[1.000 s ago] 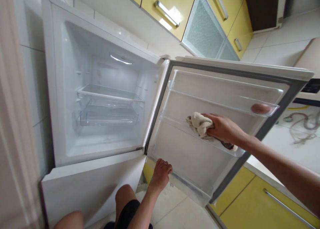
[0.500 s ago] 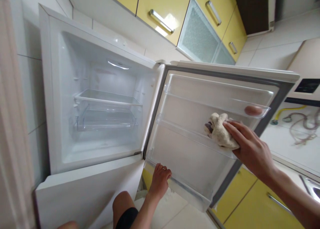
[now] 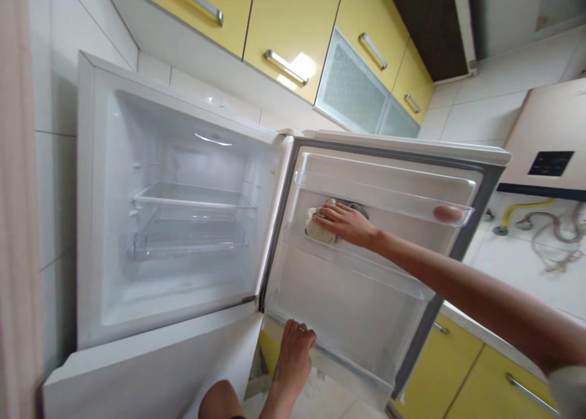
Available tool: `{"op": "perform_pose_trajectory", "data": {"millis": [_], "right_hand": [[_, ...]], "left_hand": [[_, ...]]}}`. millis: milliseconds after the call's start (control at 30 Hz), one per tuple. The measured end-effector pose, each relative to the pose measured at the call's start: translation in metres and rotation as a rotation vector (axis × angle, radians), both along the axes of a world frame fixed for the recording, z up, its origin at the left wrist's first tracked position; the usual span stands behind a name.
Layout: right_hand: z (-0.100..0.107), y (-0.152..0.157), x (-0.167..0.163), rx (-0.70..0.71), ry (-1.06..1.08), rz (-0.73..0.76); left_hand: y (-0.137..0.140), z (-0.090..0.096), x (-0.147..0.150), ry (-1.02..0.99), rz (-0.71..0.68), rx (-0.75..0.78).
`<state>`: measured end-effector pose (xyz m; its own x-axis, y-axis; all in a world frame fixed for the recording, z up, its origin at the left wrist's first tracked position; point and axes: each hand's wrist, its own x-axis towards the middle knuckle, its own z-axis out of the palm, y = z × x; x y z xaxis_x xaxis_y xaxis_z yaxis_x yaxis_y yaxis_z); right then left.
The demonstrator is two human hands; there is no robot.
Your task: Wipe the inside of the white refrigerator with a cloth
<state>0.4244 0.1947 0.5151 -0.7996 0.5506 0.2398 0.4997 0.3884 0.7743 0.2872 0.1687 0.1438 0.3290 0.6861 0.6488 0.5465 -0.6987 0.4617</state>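
My right hand point(image 3: 348, 224) presses a crumpled beige cloth point(image 3: 315, 227) with dark patches against the inner panel of the open fridge door point(image 3: 339, 309). It is on the hinge side, just above the clear middle door shelf point(image 3: 366, 268). The fingers lie bent over the cloth. Lower down, my left hand point(image 3: 295, 352) has its fingers curled over the rim of the bottom door shelf point(image 3: 348, 364), near the hinge. At the far end of the clear top door shelf point(image 3: 379, 200) sits a brown egg-like object point(image 3: 448, 213).
Left of the door is the lit fridge compartment point(image 3: 183, 291) with a glass shelf point(image 3: 196, 194) and a clear drawer point(image 3: 192, 245). Yellow wall cabinets point(image 3: 293, 22) hang above. Pipes point(image 3: 544, 224) run under a wall heater point(image 3: 558, 132) at right.
My right hand has carried the cloth left along the door, from near its outer edge toward the hinge side. The left hand keeps its hold. The camera view has shifted slightly.
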Motion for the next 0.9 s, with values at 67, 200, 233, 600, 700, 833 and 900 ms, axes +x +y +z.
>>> {"op": "perform_pose_trajectory", "data": {"millis": [67, 200, 233, 600, 700, 833, 900], "right_hand": [[-0.003, 0.02, -0.031, -0.012, 0.001, -0.012], [-0.012, 0.039, -0.068, -0.044, 0.013, -0.085], [-0.015, 0.038, -0.071, -0.049, 0.022, -0.102], [-0.003, 0.009, -0.045, -0.38, 0.194, -0.26], [0.005, 0.004, -0.041, -0.443, 0.198, -0.325], [0.014, -0.01, -0.032, -0.494, 0.197, -0.41], [0.016, -0.019, -0.023, -0.506, 0.204, -0.462]], "left_hand": [[0.003, -0.005, 0.003, -0.01, 0.014, 0.018], [0.007, -0.01, 0.003, -0.019, 0.024, 0.026], [0.007, -0.01, 0.002, -0.022, 0.017, 0.03], [0.003, 0.002, -0.005, -0.021, -0.037, 0.017], [0.002, 0.003, -0.004, -0.005, -0.037, 0.006], [0.003, 0.001, -0.005, -0.015, -0.039, 0.009], [0.004, 0.001, -0.005, -0.027, -0.044, 0.013]]}}
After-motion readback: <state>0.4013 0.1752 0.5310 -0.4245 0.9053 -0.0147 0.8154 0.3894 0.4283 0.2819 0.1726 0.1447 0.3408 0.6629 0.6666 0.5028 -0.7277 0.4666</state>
